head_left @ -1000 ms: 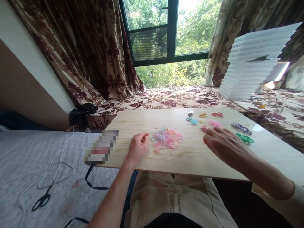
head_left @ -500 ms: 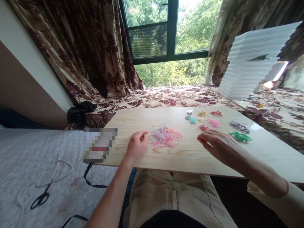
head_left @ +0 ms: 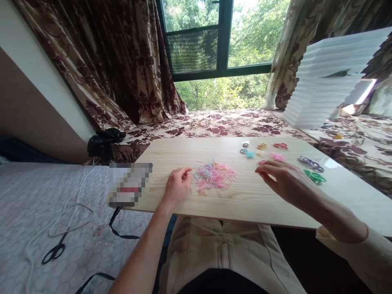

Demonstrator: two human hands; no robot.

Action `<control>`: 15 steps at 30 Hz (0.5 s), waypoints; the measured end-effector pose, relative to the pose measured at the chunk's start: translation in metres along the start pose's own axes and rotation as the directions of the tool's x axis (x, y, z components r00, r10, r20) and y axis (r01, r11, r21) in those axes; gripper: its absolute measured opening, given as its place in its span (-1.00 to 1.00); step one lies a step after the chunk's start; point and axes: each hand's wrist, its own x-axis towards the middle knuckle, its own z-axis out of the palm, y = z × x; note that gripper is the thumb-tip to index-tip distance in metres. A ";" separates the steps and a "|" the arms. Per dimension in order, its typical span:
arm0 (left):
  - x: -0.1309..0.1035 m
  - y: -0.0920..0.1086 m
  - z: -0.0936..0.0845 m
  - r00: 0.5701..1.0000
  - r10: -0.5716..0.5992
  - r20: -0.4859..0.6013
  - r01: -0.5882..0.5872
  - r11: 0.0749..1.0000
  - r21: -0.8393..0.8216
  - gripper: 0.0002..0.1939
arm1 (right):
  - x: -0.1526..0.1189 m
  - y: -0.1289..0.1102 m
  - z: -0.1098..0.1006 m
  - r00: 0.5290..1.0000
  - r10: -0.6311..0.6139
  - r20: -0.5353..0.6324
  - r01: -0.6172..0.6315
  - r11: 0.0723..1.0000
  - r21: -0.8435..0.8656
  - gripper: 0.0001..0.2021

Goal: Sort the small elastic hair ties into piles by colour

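Note:
On the light wooden board [head_left: 214, 206] lies a loose pile of small pink, blue and yellow strips [head_left: 216, 174]. My left hand [head_left: 179, 183] rests at the pile's left edge, fingers curled together; whatever they hold is too small to make out. My right hand [head_left: 280, 175] hovers over the board right of the pile, with thumb and fingertips close together and their contents hidden. It partly covers a red item [head_left: 261, 162]. Just behind it is a small pink heap [head_left: 277, 157]. A small turquoise heap [head_left: 250, 154] and a faint yellow one [head_left: 260, 154] lie further left.
Grey rings [head_left: 244, 150], yellow rings [head_left: 262, 145], red rings [head_left: 280, 145], purple rings [head_left: 310, 163] and green rings [head_left: 315, 176] lie along the board's back and right. A blurred-out item [head_left: 130, 185] is at its left end. Black scissors [head_left: 54, 253] lie on the bedding.
My right hand has moved slightly up and now covers more of the red item, while showing more of the green rings. My left hand stays beside the pile. The view has shifted slightly.

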 end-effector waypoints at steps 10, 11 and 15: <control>0.000 0.001 0.000 1.000 0.007 -0.003 -0.007 1.000 0.001 -0.77 | -0.002 -0.001 0.004 1.000 0.030 0.003 -0.030 0.993 0.115 -0.72; 0.000 0.001 0.000 1.000 0.008 -0.002 -0.008 1.000 0.002 -0.77 | -0.002 -0.002 0.004 0.999 0.032 0.001 -0.031 0.991 0.127 -0.72; -0.001 0.001 0.001 1.000 0.012 -0.002 -0.012 1.000 0.005 -0.77 | -0.002 -0.007 -0.001 0.995 0.093 0.028 -0.096 0.983 0.159 -0.73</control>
